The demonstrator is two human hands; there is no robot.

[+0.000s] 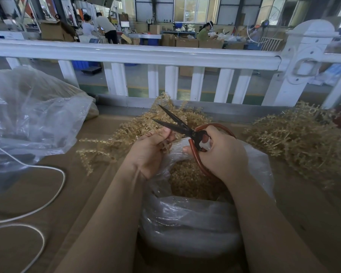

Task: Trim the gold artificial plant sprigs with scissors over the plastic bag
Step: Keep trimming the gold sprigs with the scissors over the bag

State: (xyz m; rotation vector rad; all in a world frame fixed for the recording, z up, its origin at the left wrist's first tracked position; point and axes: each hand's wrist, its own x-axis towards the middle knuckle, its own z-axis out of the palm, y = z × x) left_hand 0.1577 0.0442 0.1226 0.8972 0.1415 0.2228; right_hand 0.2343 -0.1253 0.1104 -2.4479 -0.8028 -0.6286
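- Left hand (151, 152) pinches a gold sprig (114, 142), fingers curled round its stem, branches trailing away to its left.
- Right hand (222, 154) grips the red handles of the scissors (177, 125), blades parted and pointing up-left, just above the left thumb.
- Directly below both hands, an open plastic bag (187, 219) holds gold trimmings.
- More sprigs (295, 142) lie heaped right of the right hand.

White railing (138, 54) before a daylit workshop hall, tall windows (195, 8), perhaps cardboard boxes (187, 43) beyond
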